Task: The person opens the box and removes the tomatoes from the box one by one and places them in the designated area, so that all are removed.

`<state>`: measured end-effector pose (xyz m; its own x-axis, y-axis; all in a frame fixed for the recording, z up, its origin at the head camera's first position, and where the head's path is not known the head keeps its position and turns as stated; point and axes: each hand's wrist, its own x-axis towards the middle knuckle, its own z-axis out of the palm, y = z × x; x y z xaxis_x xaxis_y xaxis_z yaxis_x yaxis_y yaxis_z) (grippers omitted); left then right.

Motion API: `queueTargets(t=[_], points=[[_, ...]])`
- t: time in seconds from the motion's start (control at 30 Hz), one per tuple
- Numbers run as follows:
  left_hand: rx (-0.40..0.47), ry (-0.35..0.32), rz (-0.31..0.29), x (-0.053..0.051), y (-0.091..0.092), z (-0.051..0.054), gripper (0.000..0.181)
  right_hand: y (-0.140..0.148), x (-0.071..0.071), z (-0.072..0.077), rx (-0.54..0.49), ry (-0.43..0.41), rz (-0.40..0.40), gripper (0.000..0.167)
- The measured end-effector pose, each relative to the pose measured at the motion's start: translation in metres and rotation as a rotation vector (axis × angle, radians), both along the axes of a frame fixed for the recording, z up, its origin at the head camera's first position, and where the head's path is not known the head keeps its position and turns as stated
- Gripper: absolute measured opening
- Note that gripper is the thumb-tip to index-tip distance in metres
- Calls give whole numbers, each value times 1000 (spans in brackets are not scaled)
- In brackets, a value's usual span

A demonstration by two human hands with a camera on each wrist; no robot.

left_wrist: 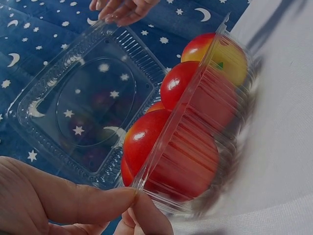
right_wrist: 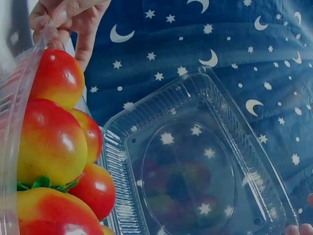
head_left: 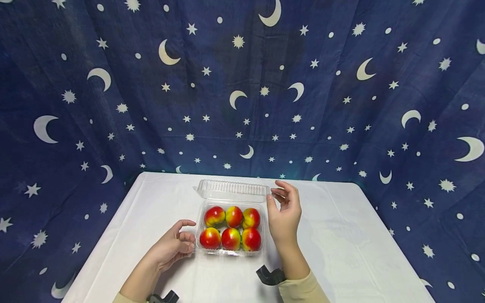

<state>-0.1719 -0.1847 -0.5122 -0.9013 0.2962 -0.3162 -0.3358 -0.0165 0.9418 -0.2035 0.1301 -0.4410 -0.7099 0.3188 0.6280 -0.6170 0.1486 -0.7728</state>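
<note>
A clear plastic container [head_left: 230, 252] holds several red-yellow fruits [head_left: 231, 239] in two rows. Its hinged lid [head_left: 234, 188] stands raised at the back, also seen in the left wrist view [left_wrist: 93, 103] and the right wrist view [right_wrist: 190, 161]. My left hand [head_left: 172, 246] pinches the container's near left corner between thumb and fingers; the left wrist view shows this hand [left_wrist: 73, 200] close up. My right hand [head_left: 286, 210] has its thumb and curved fingers at the lid's right edge; its fingertips [right_wrist: 299, 229] show at the lid's corner in the right wrist view.
A white cloth [head_left: 352, 244] covers the table under the container. Behind and at both sides hangs a dark blue curtain [head_left: 212, 105] with moons and stars. Black wrist mounts [head_left: 270, 275] sit by both sleeves near the table's front.
</note>
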Motion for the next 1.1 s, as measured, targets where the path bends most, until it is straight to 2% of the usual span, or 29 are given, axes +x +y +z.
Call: queueTargets(t=[0.13, 0.4, 0.77, 1.1], points=[[-15, 3, 5, 0, 0, 0, 82, 3, -3, 0, -91, -50, 45, 50], [-7, 12, -9, -1, -1, 1, 83, 11, -14, 0, -162, -113, 106, 52], [5, 5, -21, -2, -3, 0, 83, 17, -30, -6, -142, -192, 130, 48], [10, 3, -39, -3, -4, 1, 83, 19, -45, -5, -111, -240, 137, 46]])
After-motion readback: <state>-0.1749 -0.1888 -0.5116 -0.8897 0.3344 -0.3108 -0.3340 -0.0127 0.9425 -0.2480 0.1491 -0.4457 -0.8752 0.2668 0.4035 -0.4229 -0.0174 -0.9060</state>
